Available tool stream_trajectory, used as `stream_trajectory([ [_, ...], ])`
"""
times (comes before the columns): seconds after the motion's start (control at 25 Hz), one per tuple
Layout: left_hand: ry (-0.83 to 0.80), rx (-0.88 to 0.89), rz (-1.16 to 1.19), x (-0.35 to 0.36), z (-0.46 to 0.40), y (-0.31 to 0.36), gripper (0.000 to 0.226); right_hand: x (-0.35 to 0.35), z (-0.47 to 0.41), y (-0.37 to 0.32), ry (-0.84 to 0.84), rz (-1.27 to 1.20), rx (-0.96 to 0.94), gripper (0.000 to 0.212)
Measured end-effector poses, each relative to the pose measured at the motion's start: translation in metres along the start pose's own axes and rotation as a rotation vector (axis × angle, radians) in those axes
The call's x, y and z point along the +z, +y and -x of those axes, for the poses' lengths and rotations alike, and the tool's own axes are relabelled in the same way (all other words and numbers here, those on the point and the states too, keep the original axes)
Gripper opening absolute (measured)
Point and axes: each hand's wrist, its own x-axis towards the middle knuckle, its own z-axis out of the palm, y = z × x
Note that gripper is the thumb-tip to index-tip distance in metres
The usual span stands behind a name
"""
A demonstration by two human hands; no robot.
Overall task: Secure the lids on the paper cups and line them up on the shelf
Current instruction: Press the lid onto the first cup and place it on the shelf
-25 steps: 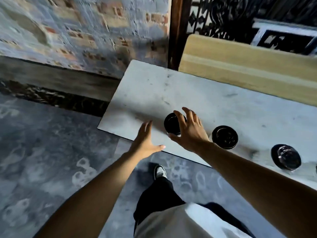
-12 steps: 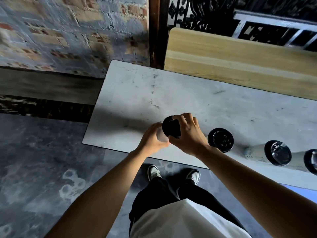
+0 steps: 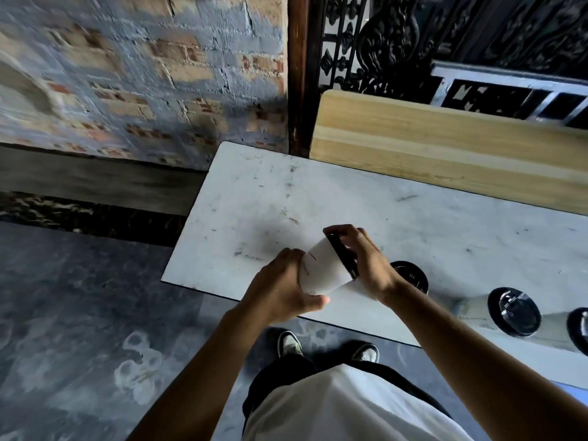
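Note:
A white paper cup [image 3: 321,270] is held tilted above the front edge of the white shelf [image 3: 318,198], its black lid [image 3: 343,256] facing up and right. My left hand [image 3: 281,289] wraps the cup's lower body. My right hand [image 3: 366,259] covers the lid with its fingers curled over the rim. Three other lidded cups stand in a row on the shelf to the right: one [image 3: 412,276] right behind my right wrist, one [image 3: 512,311] further right, and one [image 3: 580,326] cut by the frame edge.
A pale wooden board [image 3: 445,148] runs along the back of the shelf, with black ironwork behind it. A brick wall [image 3: 143,74] stands to the left. Below the shelf's front edge are the dark floor and my shoes [image 3: 289,343].
Both hands closed on the leftmost cup and lifted it off the shelf, tilting it on its side. The view has shifted left and down.

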Motion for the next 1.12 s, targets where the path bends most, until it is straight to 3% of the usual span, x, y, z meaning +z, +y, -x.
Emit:
stream_trajectory([
  [0.2,0.036,-0.004,-0.207,0.0,0.011,0.033,0.051,-0.003,0.007,0.005,0.081,-0.117,0.045,0.047],
  [0.56,-0.01,0.019,-0.257,0.001,0.005,0.05,0.052,-0.012,0.009,0.009,0.098,-0.131,0.008,0.038],
  [0.72,0.016,-0.012,0.005,0.008,0.005,0.046,0.062,-0.022,0.004,0.002,0.041,-0.175,0.003,0.05],
  [0.88,0.086,-0.141,0.456,0.013,-0.002,0.05,0.048,-0.019,-0.003,0.014,0.054,-0.453,-0.005,0.053],
  [1.12,0.126,-0.344,0.803,0.01,-0.004,0.064,0.045,-0.007,-0.001,0.031,-0.103,-0.691,0.04,0.062],
])
